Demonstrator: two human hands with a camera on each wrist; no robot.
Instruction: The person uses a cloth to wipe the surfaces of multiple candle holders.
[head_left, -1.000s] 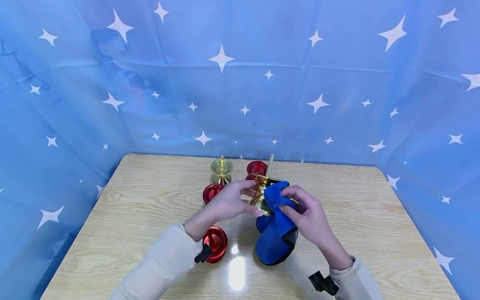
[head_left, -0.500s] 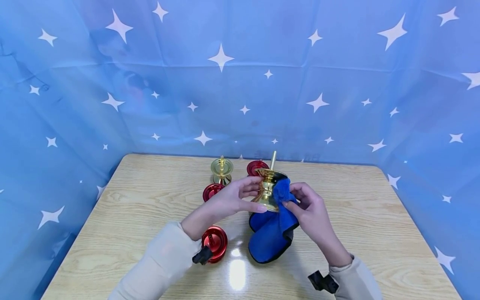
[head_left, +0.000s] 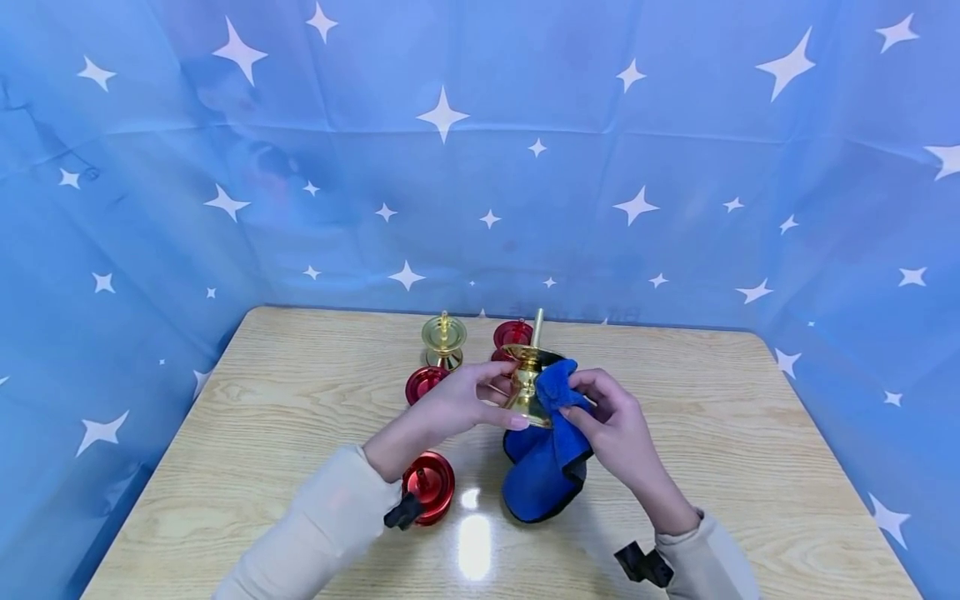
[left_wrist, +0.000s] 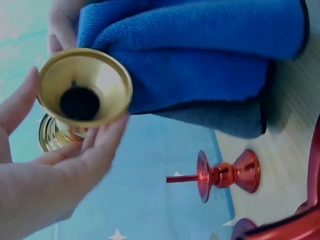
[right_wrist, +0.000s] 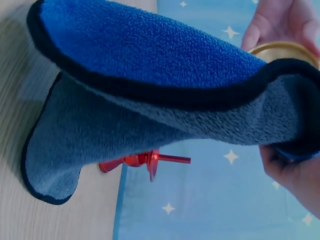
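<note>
My left hand [head_left: 457, 400] holds a shiny gold candlestick [head_left: 526, 398] above the table, fingers and thumb around its flared lower part. Its dish and thin rod point up and away. The left wrist view shows the hollow underside of the base [left_wrist: 107, 75]. With thumb and fingers, my right hand [head_left: 618, 425] pinches a blue cloth [head_left: 542, 483] against the candlestick's right side. The cloth has a grey back and black edging, and its loose end hangs below. In the right wrist view the cloth [right_wrist: 150, 55] hides most of the candlestick.
Another gold candlestick [head_left: 443, 335] stands at the back. Red candlesticks stand near it: one behind the held piece [head_left: 513, 333], one beside my left forearm [head_left: 426, 383], and one nearer the front [head_left: 431, 487]. A blue starry curtain [head_left: 480, 208] hangs behind the wooden table [head_left: 735, 467].
The candlestick rises and shifts right, then comes back down to the left, its tilt changing slightly. The cloth and right hand move along with it, staying against its side.
</note>
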